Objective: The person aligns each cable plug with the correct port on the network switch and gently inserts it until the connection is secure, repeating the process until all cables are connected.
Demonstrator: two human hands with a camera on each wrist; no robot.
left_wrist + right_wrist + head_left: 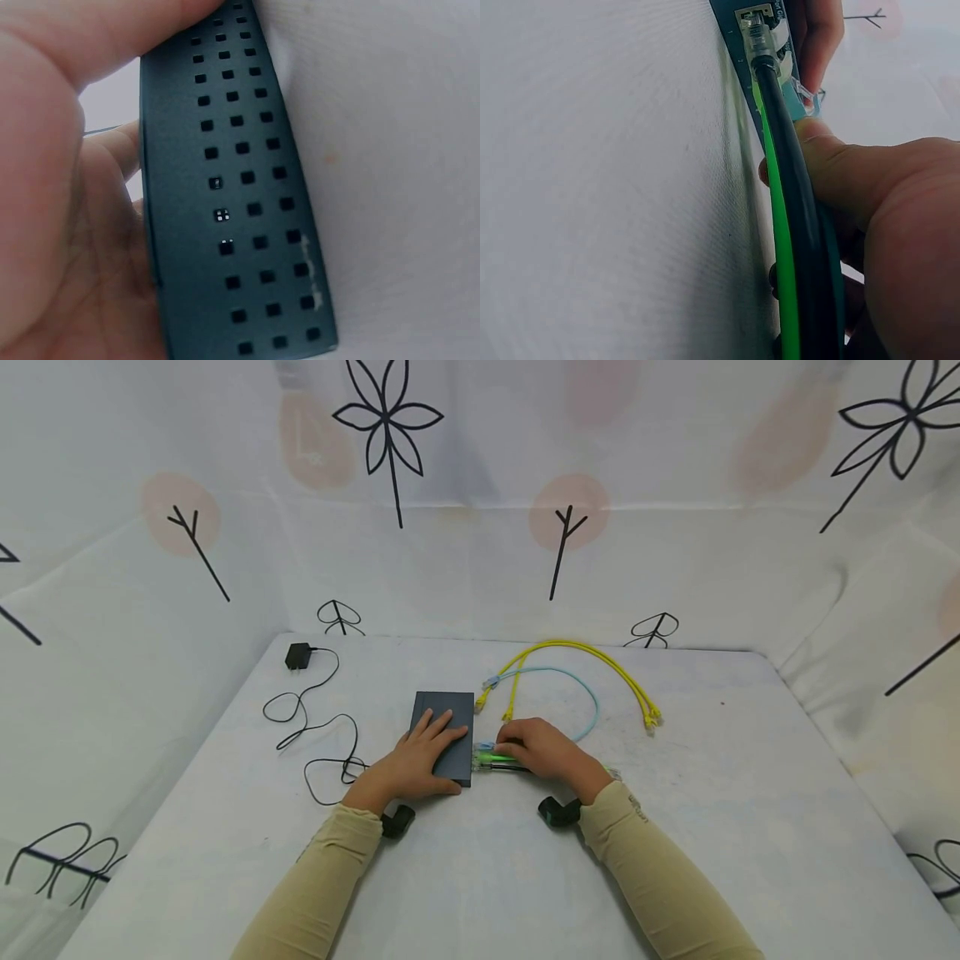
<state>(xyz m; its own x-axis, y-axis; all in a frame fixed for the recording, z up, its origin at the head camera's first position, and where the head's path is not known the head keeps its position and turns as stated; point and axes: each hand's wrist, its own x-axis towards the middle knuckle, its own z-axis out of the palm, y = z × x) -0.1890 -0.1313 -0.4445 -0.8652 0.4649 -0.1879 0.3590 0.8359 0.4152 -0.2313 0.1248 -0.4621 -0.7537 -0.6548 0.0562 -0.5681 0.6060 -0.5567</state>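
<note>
A dark grey network switch [444,760] lies on the table, its vented side [240,195] filling the left wrist view. My left hand [420,758] rests on it, fingers spread over the top and thumb along the near edge. At the ports on its right side, my right hand [546,748] pinches the light blue network cable [798,101] by its plug end. Whether that plug sits fully in a port is hidden by the fingers. Beside it, a black cable [795,180] with a clear plug and a green cable [778,217] run from the ports under my right hand.
Yellow network cables [592,648] lie curved behind the right hand, with the light blue cable's loop [592,693] inside them. A black power adapter [298,656] and its tangled cord [330,723] lie to the left. A patterned white cloth [480,568] hangs behind the table [720,735].
</note>
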